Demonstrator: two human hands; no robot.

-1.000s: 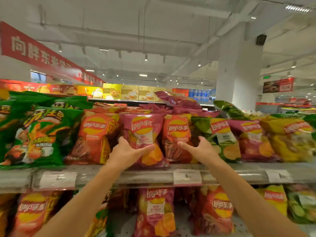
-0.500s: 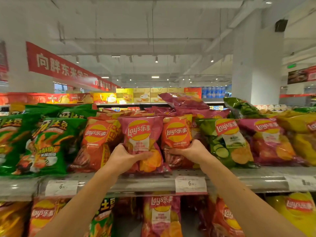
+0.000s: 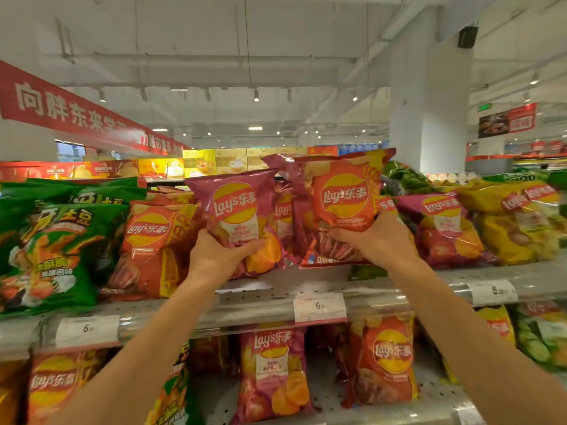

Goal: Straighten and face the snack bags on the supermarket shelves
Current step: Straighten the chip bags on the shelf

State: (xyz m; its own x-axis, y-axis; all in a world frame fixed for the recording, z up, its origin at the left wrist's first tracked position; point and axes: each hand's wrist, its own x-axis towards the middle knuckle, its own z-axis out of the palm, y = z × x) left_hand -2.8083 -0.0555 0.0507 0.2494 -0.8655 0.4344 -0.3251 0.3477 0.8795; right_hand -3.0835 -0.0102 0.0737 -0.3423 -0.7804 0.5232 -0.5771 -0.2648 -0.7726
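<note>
Both hands busy above price tag [image 3: 319, 308] — left hand [image 3: 219, 256] clutching pink bag [image 3: 237, 216], right hand [image 3: 377, 237] gripping orange bag [image 3: 343, 197], both lifted off shelf edge [image 3: 257, 305], probably to reseat upright, logos forward.

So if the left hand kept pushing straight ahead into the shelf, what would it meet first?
Probably the Lay's bags stacked behind: the left hand already grips the pink Lay's bag, so that bag would press into them. Depth is unclear.
</note>
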